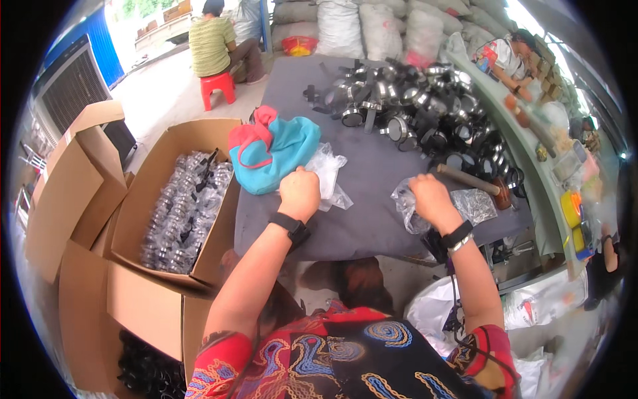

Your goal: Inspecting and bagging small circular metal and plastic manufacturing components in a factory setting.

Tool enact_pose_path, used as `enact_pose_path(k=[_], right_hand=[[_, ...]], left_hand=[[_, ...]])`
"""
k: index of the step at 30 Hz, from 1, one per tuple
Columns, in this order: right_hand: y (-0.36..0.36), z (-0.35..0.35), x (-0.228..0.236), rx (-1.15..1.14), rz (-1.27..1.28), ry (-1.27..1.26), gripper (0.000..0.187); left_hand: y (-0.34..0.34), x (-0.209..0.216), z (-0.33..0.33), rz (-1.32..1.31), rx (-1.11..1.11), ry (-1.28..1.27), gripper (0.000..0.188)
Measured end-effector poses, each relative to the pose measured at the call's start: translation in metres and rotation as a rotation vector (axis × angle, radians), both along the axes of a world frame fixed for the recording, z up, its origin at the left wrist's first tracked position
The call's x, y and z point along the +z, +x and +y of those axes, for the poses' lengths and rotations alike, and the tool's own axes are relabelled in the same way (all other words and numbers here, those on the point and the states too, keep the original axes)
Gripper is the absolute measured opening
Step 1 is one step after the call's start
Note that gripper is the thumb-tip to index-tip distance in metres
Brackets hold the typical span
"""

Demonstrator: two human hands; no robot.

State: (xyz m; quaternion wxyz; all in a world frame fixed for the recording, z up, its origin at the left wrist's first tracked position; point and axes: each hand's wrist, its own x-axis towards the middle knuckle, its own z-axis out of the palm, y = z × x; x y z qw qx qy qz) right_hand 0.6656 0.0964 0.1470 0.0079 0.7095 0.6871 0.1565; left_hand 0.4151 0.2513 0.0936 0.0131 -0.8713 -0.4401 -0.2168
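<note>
My left hand is closed over the grey-covered table, beside thin clear plastic bags. Its fingertips are turned away, so whatever they hold is hidden. A blue and coral cloth lies just beyond that hand. Farther right, my right hand is closed on a crumpled clear plastic bag near the table's front edge. A mallet-like tool with a wooden handle rests just past the right hand, next to a clear bag of small metal pieces.
Black and silver round parts are heaped across the table's far right. An open carton at left holds rows of plastic-wrapped parts; black parts fill a lower box. Two people sit farther off, one on a red stool. Sacks line the back.
</note>
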Motion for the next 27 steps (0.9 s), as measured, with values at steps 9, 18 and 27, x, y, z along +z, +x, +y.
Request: enact_pose_path(k=[9, 18, 27], right_hand=[[0.038, 0.119, 0.041, -0.406, 0.430, 0.254, 0.036], [0.078, 0.146, -0.011, -0.193, 0.992, 0.522, 0.028], [-0.022, 0.076, 0.049, 0.041, 0.677, 0.261, 0.017]], left_hand=[[0.001, -0.010, 0.002, -0.156, -0.007, 0.010, 0.003], [-0.028, 0.009, -0.042, -0.426, -0.580, -0.353, 0.006], [-0.084, 0.131, -0.121, -0.907, -1.047, -0.970, 0.018]])
